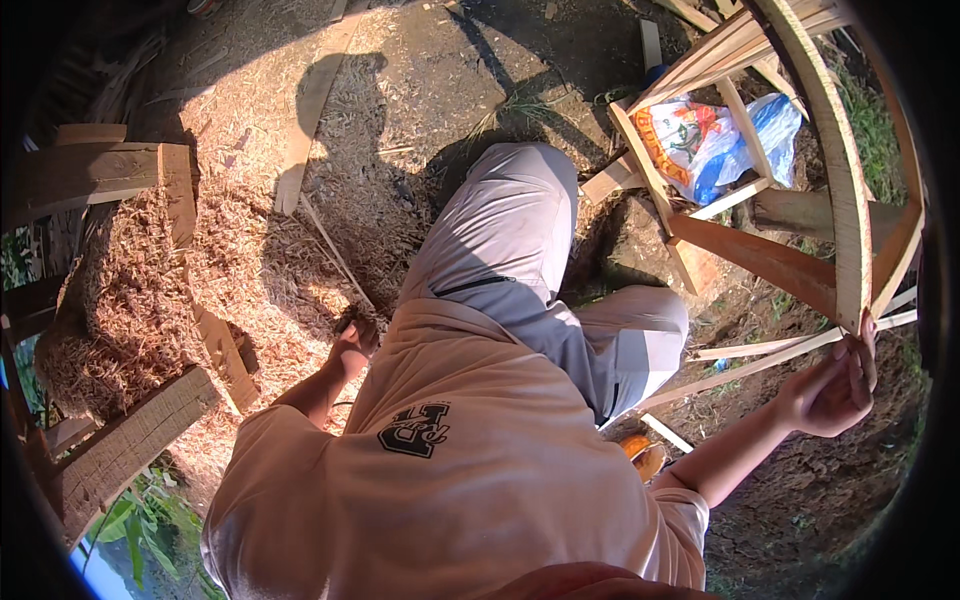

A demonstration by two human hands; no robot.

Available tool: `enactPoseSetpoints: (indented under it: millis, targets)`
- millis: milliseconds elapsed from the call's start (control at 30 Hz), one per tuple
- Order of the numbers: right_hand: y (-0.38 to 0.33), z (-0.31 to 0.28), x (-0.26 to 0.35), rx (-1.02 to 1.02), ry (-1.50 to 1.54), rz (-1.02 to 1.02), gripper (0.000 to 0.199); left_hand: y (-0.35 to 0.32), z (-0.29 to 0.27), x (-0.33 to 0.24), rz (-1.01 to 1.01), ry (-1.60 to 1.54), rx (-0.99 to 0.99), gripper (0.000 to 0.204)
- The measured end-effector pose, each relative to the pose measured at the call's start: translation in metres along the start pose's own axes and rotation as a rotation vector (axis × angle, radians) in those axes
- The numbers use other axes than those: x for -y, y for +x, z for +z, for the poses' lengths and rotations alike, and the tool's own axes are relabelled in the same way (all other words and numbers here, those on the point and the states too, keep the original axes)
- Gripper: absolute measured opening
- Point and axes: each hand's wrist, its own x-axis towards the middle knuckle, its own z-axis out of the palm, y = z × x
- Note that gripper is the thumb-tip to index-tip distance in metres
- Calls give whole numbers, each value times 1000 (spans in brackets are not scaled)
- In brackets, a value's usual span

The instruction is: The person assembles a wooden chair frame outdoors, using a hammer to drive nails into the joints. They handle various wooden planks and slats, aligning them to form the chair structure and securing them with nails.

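the person's right hand point(835, 385) is closed round the lower end of a pale curved wooden slat point(835, 160) on the open slatted frame point(760, 255) at three o'clock, likely light, stiff and splintery, while the left hand point(352, 340) reaches into wood shavings point(240, 270) at nine o'clock, its grip impossible to tell.

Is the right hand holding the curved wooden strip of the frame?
Yes, the right hand grips the lower end of the curved wooden strip.
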Motion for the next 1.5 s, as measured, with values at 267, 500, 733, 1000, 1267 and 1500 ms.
enactPoseSetpoints:
  millis: [267, 500, 733, 1000, 1267, 1500]
  targets:
    - [6, 7, 10, 20, 59, 22, 18, -36, -66, 10, -47, -208, 424, 35]
    - [6, 14, 8, -22, 99, 5, 23, -74, -189, 25, -307, -424, 740, 32]
    - [1, 15, 11, -38, 113, 62, 24, -162, -421, 77, -529, -226, 633, 29]
    - [-8, 9, 5, -34, 111, 106, 20, -170, -506, 106, -417, -756, -175, 38]
    - [-11, 18, 1, -45, 151, 136, 24, 83, -456, 7, 188, -1798, -498, 21]
    - [-3, 14, 3, -6, 137, 72, 19, 189, -455, -86, 177, -2108, -308, 28]
